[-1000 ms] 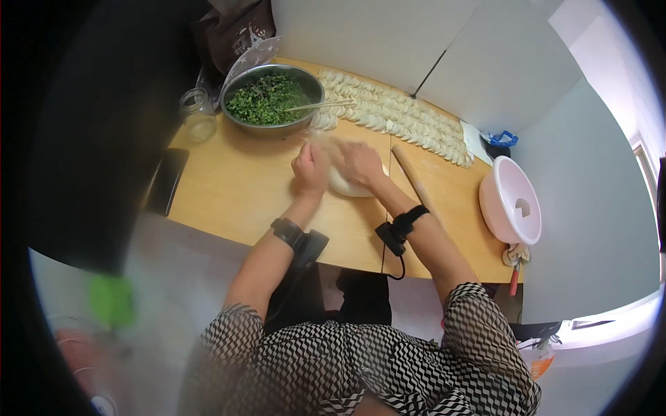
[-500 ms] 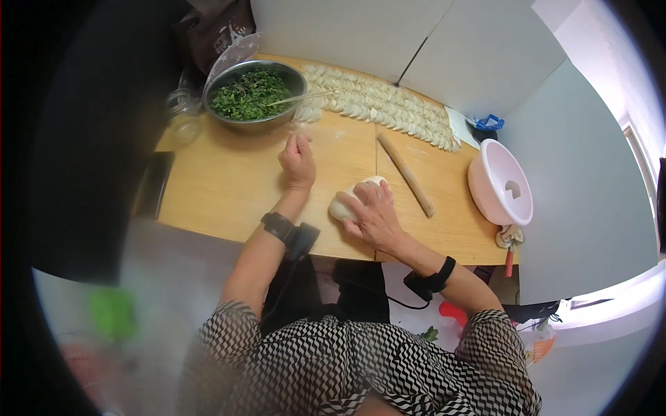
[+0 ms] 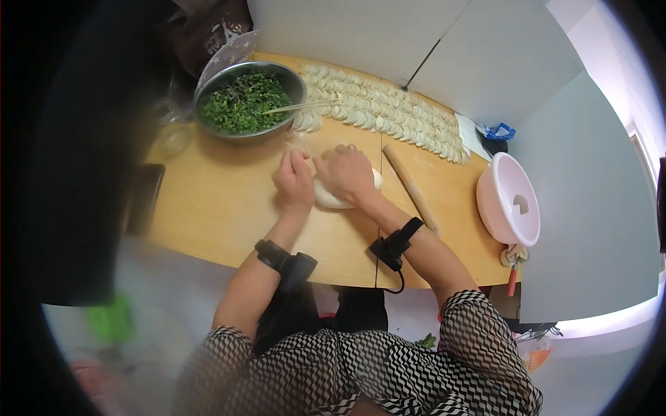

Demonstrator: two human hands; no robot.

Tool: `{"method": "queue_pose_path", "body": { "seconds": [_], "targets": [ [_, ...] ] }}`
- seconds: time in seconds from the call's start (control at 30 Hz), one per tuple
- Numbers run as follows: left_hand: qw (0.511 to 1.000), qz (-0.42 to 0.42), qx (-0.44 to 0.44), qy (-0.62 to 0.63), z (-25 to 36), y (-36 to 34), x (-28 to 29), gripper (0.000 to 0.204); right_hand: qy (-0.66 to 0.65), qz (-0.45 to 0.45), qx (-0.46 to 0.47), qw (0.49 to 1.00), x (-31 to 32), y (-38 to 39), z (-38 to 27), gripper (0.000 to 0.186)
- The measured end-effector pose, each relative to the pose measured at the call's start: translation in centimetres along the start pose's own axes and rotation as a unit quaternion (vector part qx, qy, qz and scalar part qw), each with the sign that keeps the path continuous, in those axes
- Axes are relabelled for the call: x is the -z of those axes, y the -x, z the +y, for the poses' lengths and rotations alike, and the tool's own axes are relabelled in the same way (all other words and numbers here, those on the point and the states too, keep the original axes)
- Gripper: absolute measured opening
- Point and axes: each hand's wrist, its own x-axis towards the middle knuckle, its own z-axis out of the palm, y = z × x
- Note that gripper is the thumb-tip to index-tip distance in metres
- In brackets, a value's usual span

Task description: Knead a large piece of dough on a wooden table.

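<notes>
A smooth white lump of dough [image 3: 331,199] lies on the wooden table [image 3: 208,211]. My right hand [image 3: 347,172] rests on top of it, fingers bent over its far side and partly hidden. Close against the dough's left side, my left hand [image 3: 294,182] is closed in a fist; whether anything is inside cannot be seen. To the right of the dough lies a wooden rolling pin [image 3: 411,187].
A metal bowl of chopped greens [image 3: 246,102] with chopsticks [image 3: 305,106] stands at the far left. Rows of dumplings [image 3: 388,107] line the back. On the right are a pink basin [image 3: 491,201] and a red-handled tool [image 3: 512,281]. A glass jar [image 3: 175,139] stands left.
My right hand has shifted left and away from me on the dough, its fingers now bent over the far side. The left fist has come nearer to the dough. The view has tilted slightly.
</notes>
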Motion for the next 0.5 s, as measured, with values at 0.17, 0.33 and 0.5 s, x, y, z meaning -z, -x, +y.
{"method": "queue_pose_path", "body": {
  "seconds": [0.17,0.33,0.5],
  "targets": [
    [0.996,0.025,-0.085,-0.03,-0.7,-0.1,-0.8,0.031,0.009,0.007,-0.017,1.0,-0.9,-2.4,1.2,0.041],
    [0.994,0.042,-0.095,-0.039,-0.4,-0.7,-0.7,0.031,-0.112,0.029,-0.064,0.991,-1.8,-3.2,2.6,0.04],
    [0.99,0.073,-0.113,-0.042,-1.6,-1.2,0.1,0.029,-0.189,0.043,-0.187,0.963,1.6,-0.5,5.3,0.053]
  ]
}}
